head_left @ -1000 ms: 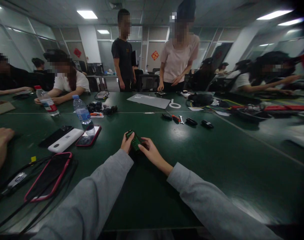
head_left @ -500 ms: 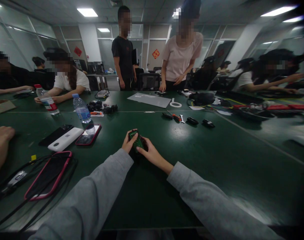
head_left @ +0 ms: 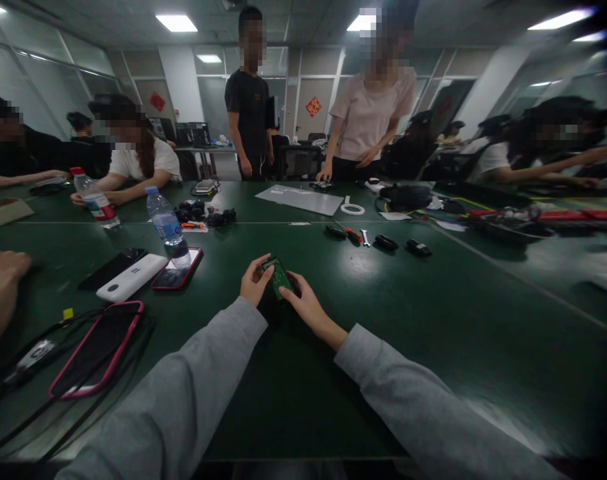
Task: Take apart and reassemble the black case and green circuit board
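Note:
Between my two hands, above the green table (head_left: 433,320), is a small green circuit board (head_left: 280,280) with a dark edge. My left hand (head_left: 256,279) grips its upper left side, thumb on the face and fingers behind. On the lower right side my right hand (head_left: 303,301) closes on the same board, its thumb pressed near the lower edge. The fingers under the board are hidden. Beyond my hands lie an orange-and-black screwdriver (head_left: 354,235), a small wrench (head_left: 366,238) and dark plastic pieces (head_left: 386,243).
To the left are a white power bank (head_left: 132,277), a phone (head_left: 177,269), a pink-cased phone (head_left: 97,350) with cables, and a water bottle (head_left: 164,217). Another person's hand (head_left: 6,280) rests at the left edge. A grey sheet (head_left: 300,200) and tape roll (head_left: 352,209) lie farther back.
The circuit board has tilted so more of its green face shows. My left thumb has shifted toward its upper edge, and both hands still hold it. The view has moved slightly.

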`<control>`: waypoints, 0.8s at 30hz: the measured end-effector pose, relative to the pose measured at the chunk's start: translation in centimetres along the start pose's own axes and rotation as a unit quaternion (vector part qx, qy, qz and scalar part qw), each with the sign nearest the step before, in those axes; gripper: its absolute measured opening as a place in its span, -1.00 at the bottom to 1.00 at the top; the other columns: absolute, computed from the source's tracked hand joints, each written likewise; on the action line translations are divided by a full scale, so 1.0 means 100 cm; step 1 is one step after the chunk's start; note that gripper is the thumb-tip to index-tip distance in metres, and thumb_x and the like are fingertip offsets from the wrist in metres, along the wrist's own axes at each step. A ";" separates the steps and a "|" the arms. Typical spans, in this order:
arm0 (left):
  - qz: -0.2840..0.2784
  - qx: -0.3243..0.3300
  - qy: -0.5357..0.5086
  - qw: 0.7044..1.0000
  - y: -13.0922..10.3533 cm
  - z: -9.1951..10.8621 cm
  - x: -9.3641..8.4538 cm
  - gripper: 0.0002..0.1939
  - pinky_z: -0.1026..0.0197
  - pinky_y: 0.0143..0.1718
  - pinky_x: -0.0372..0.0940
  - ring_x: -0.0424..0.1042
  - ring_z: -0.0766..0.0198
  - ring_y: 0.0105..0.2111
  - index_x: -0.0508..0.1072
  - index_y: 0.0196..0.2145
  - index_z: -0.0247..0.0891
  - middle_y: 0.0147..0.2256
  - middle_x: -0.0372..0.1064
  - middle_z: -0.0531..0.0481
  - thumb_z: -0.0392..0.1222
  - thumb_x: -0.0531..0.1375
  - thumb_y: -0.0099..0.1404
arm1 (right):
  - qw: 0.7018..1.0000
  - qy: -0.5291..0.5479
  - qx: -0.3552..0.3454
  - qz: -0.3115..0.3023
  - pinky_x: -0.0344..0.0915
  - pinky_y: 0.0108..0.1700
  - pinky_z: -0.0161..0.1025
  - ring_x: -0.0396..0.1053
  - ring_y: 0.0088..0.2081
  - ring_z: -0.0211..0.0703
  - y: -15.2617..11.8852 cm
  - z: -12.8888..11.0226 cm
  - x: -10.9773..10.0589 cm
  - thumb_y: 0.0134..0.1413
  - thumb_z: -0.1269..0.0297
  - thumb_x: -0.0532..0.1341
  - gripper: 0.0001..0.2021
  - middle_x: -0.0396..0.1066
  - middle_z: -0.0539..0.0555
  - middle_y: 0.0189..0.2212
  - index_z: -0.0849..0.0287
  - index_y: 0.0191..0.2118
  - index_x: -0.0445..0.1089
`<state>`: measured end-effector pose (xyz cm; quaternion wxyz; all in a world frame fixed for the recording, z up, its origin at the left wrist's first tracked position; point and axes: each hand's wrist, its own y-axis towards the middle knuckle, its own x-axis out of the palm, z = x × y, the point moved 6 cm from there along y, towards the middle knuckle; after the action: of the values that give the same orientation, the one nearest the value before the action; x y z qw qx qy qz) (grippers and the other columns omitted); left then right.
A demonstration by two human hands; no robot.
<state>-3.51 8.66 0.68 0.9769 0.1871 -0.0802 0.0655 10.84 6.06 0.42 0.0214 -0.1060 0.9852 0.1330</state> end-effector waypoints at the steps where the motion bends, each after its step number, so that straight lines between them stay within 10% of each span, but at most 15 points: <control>1: 0.000 0.007 0.012 1.000 0.000 0.000 0.000 -0.59 0.18 -0.13 0.28 0.38 0.23 -0.17 0.40 -0.08 -0.20 -0.12 0.37 -0.10 -0.06 0.23 0.11 | 1.000 0.000 0.001 0.000 0.10 0.16 -0.12 0.20 0.07 -0.12 0.000 0.000 0.000 -0.04 0.16 0.23 -0.49 0.21 0.16 0.03 0.20 0.04 0.16; 24: 0.030 -0.080 -0.048 0.995 0.000 -0.010 -0.005 -0.62 0.19 -0.19 0.28 0.40 0.23 -0.24 0.45 -0.17 -0.21 -0.22 0.42 -0.05 -0.10 0.29 0.01 | 0.996 0.001 -0.002 -0.085 0.08 0.18 -0.11 0.14 0.12 -0.12 -0.002 0.004 0.006 -0.01 0.24 0.23 -0.36 0.13 0.16 0.10 0.18 0.18 -0.01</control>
<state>-3.86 9.03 -0.31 0.9812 0.1087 -0.1380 0.0794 10.34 5.85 -0.10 0.0318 -0.1898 0.9724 0.1322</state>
